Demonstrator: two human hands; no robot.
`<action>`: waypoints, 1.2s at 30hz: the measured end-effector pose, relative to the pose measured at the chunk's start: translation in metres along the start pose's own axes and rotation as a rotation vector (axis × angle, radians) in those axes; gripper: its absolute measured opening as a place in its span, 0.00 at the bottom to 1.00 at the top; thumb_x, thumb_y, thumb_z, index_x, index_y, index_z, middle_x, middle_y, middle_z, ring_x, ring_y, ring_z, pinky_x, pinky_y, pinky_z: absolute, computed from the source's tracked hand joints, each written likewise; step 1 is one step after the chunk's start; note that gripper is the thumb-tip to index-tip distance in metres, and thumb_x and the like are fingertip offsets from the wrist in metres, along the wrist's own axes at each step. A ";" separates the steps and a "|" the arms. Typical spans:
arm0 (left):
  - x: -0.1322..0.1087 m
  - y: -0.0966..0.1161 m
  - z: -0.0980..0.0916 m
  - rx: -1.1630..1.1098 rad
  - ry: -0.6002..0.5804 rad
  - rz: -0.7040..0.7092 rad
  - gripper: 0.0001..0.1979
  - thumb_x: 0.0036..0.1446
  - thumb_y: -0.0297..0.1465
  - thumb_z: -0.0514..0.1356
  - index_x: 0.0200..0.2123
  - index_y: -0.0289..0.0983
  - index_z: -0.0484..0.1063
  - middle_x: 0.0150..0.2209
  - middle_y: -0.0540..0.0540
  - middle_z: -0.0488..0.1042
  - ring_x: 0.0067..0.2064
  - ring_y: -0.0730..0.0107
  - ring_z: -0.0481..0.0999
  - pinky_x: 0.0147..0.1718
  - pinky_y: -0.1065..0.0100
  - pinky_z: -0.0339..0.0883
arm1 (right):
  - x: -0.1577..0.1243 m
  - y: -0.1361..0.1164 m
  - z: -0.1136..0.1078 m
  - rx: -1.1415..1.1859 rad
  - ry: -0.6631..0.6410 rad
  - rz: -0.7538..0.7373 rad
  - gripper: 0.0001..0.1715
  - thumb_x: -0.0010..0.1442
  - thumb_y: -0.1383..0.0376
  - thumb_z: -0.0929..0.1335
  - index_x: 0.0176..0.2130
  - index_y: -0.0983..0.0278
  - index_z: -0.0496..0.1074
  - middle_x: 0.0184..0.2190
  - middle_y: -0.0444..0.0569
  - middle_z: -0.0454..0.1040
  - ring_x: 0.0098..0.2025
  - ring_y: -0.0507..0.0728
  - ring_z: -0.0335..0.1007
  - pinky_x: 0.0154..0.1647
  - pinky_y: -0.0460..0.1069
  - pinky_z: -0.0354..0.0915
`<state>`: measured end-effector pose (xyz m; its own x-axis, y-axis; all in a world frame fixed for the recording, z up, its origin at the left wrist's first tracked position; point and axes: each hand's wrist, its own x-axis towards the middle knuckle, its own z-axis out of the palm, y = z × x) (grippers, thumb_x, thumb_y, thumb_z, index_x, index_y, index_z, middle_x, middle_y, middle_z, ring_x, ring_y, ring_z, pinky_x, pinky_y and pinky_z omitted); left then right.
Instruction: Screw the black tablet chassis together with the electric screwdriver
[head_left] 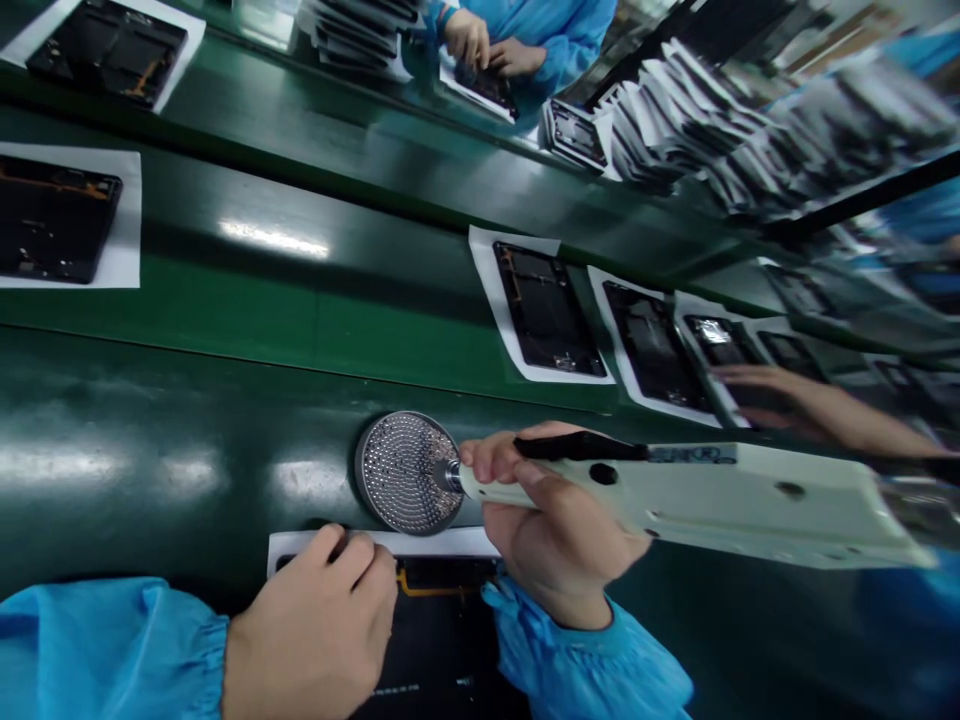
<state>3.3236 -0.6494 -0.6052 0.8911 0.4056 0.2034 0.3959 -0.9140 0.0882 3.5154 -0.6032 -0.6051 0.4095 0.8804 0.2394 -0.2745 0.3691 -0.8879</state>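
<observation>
My right hand [559,530] is closed around a pale electric screwdriver [720,500], whose metal tip touches a round perforated metal screw tray [401,470] on the green bench. My left hand [319,620] rests with curled fingers on the top edge of a black panel [442,620] lying on a white sheet, just below the tray. Both my sleeves are light blue.
A green conveyor [285,300] carries several black panels on white sheets, such as one panel [547,310] in the middle and another panel [52,215] at the left. Another person's arm [817,405] reaches in from the right. A person in blue [517,40] works across the line beside stacked trays [720,120].
</observation>
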 end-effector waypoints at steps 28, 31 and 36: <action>0.036 0.003 0.015 -0.159 0.060 -0.013 0.14 0.62 0.27 0.60 0.22 0.34 0.70 0.29 0.42 0.68 0.32 0.63 0.64 0.28 0.62 0.52 | -0.047 -0.050 -0.026 -0.086 -0.348 0.180 0.17 0.57 0.75 0.69 0.44 0.58 0.75 0.24 0.43 0.71 0.27 0.55 0.69 0.32 0.55 0.71; 0.039 0.004 0.016 -0.167 0.035 -0.005 0.14 0.61 0.26 0.60 0.22 0.34 0.69 0.29 0.43 0.68 0.32 0.63 0.64 0.28 0.62 0.53 | -0.050 -0.048 -0.025 -0.101 -0.299 0.165 0.13 0.58 0.74 0.69 0.42 0.58 0.75 0.25 0.43 0.70 0.27 0.55 0.69 0.31 0.55 0.70; 0.048 0.008 0.013 -0.146 -0.057 -0.051 0.10 0.60 0.27 0.60 0.25 0.34 0.70 0.31 0.42 0.68 0.35 0.60 0.66 0.30 0.61 0.58 | -0.055 -0.042 -0.036 -0.089 -0.311 0.162 0.14 0.59 0.74 0.68 0.42 0.58 0.73 0.25 0.42 0.70 0.28 0.55 0.69 0.31 0.53 0.68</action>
<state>3.3728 -0.6374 -0.6071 0.8833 0.4476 0.1397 0.4087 -0.8809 0.2386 3.5357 -0.6774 -0.5953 0.0791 0.9789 0.1886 -0.2319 0.2021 -0.9515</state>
